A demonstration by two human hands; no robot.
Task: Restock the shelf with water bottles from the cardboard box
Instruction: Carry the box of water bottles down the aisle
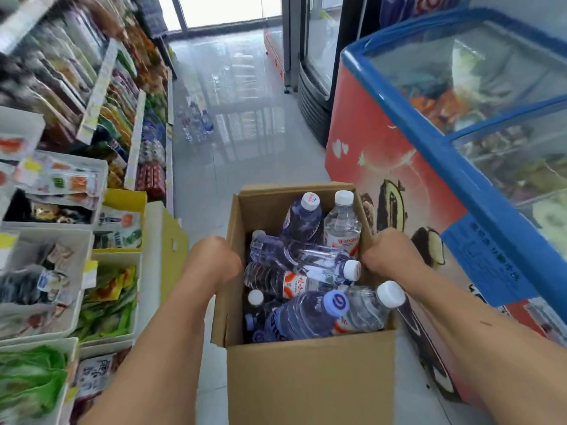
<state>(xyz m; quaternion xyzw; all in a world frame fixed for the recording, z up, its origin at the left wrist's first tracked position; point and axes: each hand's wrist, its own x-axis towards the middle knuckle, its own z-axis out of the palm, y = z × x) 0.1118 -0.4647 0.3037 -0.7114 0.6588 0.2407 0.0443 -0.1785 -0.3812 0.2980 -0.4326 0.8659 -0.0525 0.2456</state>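
Gripping cardboard box point(306, 378) walls: left hand point(214, 259) 9 o'clock, right hand point(389, 256) 3 o'clock | risk: loose water bottles point(300, 317) shift, tipping it.

The box point(310, 378) is brown cardboard. Inside it, the bottles point(342, 228) are clear or tinted violet-blue, with white caps; one cap point(336, 304) is pale violet with a darker ring mark, and some labels point(294, 286) are white with orange-red. Right of the box, the freezer point(383, 167) is red with white hearts and dark ice-cream pictures, rimmed in blue. Left of the box a carton point(171, 237) is yellow. The floor point(245, 148) beyond the box is pale grey.
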